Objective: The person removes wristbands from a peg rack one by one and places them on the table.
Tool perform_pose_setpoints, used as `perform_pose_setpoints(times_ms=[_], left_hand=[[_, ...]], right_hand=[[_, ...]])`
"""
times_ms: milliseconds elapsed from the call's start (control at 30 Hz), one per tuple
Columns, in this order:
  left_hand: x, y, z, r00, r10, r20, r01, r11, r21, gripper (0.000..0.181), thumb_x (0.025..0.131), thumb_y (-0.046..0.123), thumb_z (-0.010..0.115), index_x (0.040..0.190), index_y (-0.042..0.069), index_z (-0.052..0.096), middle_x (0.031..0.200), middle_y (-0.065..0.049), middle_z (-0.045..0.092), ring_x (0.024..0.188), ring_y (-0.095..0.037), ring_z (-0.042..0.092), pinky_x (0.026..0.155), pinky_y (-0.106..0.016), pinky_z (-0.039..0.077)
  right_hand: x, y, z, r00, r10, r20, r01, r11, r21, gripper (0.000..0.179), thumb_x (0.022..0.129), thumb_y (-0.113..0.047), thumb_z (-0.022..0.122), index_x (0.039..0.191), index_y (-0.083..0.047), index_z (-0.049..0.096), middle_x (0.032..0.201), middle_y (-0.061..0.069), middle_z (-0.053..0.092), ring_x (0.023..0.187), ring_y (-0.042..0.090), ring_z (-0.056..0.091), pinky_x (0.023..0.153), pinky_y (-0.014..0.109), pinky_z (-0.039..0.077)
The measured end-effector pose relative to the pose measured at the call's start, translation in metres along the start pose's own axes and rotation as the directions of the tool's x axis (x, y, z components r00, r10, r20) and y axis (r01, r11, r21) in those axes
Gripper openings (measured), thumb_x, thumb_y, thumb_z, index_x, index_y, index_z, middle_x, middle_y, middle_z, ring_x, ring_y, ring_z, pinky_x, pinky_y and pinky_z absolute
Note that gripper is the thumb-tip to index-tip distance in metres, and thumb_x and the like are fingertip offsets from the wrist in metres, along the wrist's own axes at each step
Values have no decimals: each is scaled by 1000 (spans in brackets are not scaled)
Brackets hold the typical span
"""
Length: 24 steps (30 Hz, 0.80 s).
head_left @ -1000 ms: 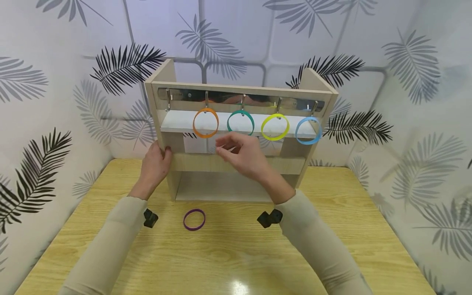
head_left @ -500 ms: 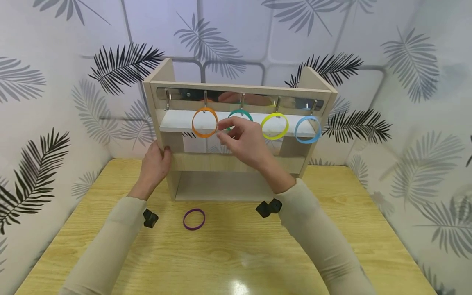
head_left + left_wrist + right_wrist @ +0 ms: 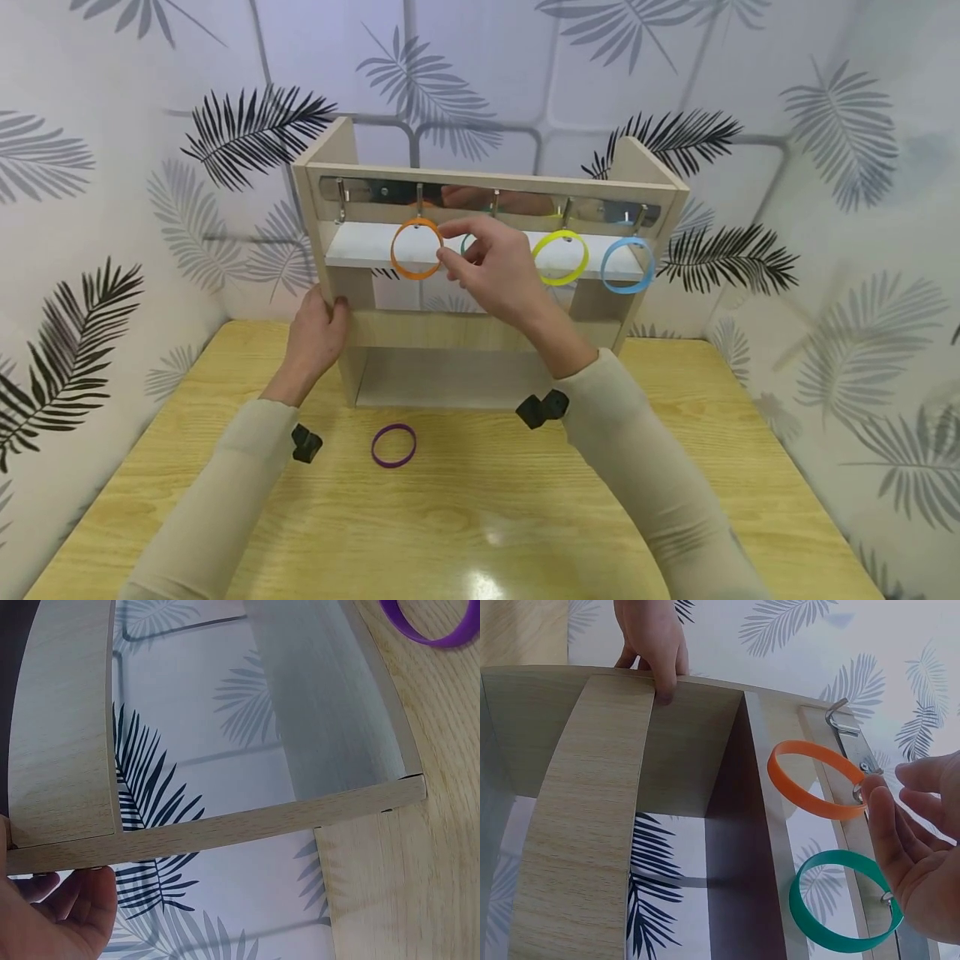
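A small wooden shelf [image 3: 480,332] carries a metal strip with hooks. My left hand [image 3: 316,333] grips its left side panel, thumb on the inner face and fingers outside, as the right wrist view also shows. An orange silicone wristband [image 3: 395,265] hangs from the second hook. My right hand [image 3: 498,271] is at that wristband's right edge, thumb and index fingertips apart. Behind this hand, a green wristband [image 3: 799,907] hangs on the middle hook, mostly hidden in the head view. A yellow wristband [image 3: 560,282] and a light blue wristband [image 3: 627,289] hang farther right.
A purple wristband [image 3: 393,465] lies on the wooden table [image 3: 420,533] in front of the shelf. The leftmost hook [image 3: 342,202] holds no band. A leaf-patterned wall [image 3: 480,75] stands close behind.
My right hand has risen from below the green wristband and moved slightly left, up to the orange wristband's edge. My left hand stays on the side panel.
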<state>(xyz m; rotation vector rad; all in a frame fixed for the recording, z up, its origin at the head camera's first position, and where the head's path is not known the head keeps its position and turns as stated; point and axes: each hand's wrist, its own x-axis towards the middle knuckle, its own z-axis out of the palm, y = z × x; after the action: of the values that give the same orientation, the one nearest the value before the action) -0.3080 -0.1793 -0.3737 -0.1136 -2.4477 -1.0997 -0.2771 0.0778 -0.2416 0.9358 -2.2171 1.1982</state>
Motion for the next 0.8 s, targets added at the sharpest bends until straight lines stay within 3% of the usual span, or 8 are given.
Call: perform_pose_setpoints(times_ms=[167,400,800], left_hand=[[0,0,1,1000,-12,-6,12,1000,3,53,99,27,33,135,-11,36,121,-31,47,106,-47,51,87,-59,41],[0,1,4,999,-42,-30,42,999,-19,52,99,29,34,134,-10,39,122,-30,49,107,-46,52,88,-58,41],[-3,1,7,999,-4,-41,2,999,-45,52,100,28,33,137,-9,35,124,-29,48,109,-44,52,87,-58,43]], right_hand=[[3,-2,0,1000,1,12,-1,1000,-19,29,87,-8,67,115,-1,63,106,11,60,62,11,64,57,24,50],[6,0,0,999,-7,31,11,992,-122,32,88,-9,65,120,-4,63,114,9,59,64,11,63,57,23,49],[7,1,5,999,11,47,-2,981,-195,37,90,-12,64,125,-6,58,118,7,59,60,10,60,55,21,48]])
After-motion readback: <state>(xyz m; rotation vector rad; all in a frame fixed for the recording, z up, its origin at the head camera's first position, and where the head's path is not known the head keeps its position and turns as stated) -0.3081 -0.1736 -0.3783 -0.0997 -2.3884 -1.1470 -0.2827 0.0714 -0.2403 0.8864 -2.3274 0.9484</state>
